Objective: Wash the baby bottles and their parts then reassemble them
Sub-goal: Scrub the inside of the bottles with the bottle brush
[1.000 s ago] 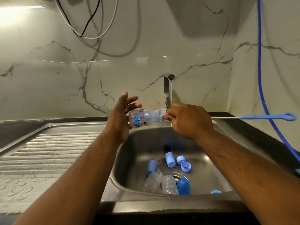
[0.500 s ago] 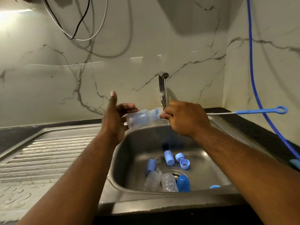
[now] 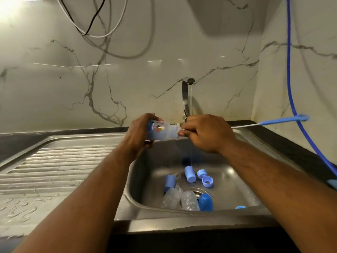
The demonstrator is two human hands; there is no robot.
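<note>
My left hand (image 3: pixel 139 136) grips a clear baby bottle (image 3: pixel 161 132) with a coloured print, held sideways above the sink's back edge, its mouth to the right. My right hand (image 3: pixel 206 133) pinches a bottle brush (image 3: pixel 273 122) at the bottle's mouth; its wire stem and blue looped handle stick out to the right, and the bristle end is hidden. In the sink basin (image 3: pixel 228 181) lie two clear bottles (image 3: pixel 182 198), blue caps (image 3: pixel 189 174), a blue ring (image 3: pixel 207 181) and a darker blue cap (image 3: pixel 205 201).
A thin stream of water falls from the tap (image 3: pixel 187 95) into the basin. A ribbed steel drainboard (image 3: pixel 54 170) lies to the left. A blue hose (image 3: pixel 290 70) hangs down the right wall. Cables (image 3: pixel 94 24) hang on the marble backsplash.
My left hand has turned the bottle, so its print faces me, and its fingers have closed round it. My right hand stays at the bottle's mouth with the brush.
</note>
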